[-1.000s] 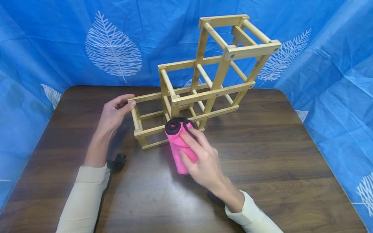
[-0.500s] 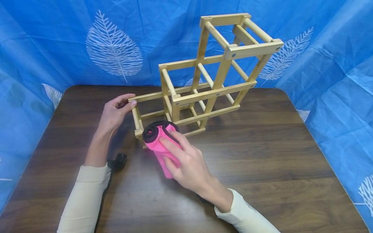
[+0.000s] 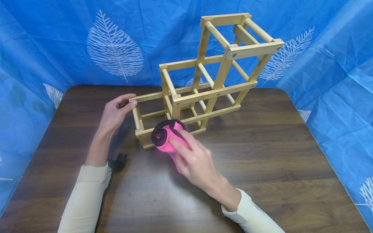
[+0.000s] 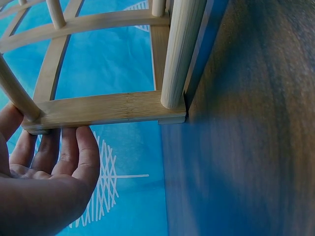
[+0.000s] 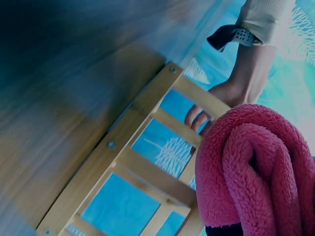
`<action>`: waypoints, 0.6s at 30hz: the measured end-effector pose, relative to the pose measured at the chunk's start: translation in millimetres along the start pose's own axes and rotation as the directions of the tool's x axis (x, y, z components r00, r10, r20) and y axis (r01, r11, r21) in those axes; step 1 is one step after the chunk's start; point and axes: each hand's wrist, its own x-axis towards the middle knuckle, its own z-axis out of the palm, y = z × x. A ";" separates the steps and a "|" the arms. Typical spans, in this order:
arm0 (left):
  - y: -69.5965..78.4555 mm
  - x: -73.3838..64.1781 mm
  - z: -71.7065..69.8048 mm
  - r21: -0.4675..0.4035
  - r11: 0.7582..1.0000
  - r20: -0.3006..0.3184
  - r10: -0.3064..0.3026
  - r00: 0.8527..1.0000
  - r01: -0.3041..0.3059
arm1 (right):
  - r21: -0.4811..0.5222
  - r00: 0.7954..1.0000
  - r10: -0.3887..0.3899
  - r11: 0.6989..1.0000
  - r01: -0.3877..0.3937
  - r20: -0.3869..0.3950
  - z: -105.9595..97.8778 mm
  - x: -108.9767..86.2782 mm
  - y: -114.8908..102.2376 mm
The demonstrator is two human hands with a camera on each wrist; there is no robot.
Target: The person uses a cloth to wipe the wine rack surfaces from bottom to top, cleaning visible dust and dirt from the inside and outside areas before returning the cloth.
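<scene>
A stepped wooden rack (image 3: pixel 218 93) of pale slats and dowels stands on the table. At its low left end, my left hand (image 3: pixel 113 113) grips the far corner between thumb and fingers. In the left wrist view, the fingers of that hand (image 4: pixel 44 191) bend against the underside of an end slat (image 4: pixel 108 107). My right hand (image 3: pixel 199 165) holds a folded pink cloth (image 3: pixel 166 145) with dark edging, in front of the rack's low front rail. Seen from the right wrist, the plush cloth (image 5: pixel 216 167) hides part of the rack; whether it touches the wood cannot be told.
Dark wood-grain table (image 3: pixel 276 155) lies under everything. A blue curtain (image 3: pixel 163 29) with white leaf prints hangs behind and at both sides, close to the rack's tall right end. A black strap device (image 3: pixel 118 161) sits at my left wrist.
My right hand moved the cloth left along the rack's low front, then a little back to the right. The left hand keeps its grip on the corner, and the rack stays in place.
</scene>
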 end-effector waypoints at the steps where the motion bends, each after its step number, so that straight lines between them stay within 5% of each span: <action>1: 0.1 -0.2 -0.2 0.001 1.000 0.000 -0.002 1.000 0.002 | -0.002 1.000 0.007 1.000 -0.007 0.002 -1.7 -0.8 1.3; 18: 0.1 -0.5 -0.5 -0.029 1.000 0.013 -0.011 1.000 0.011 | -0.057 0.991 0.133 0.990 -0.132 0.019 -26.2 -18.4 24.1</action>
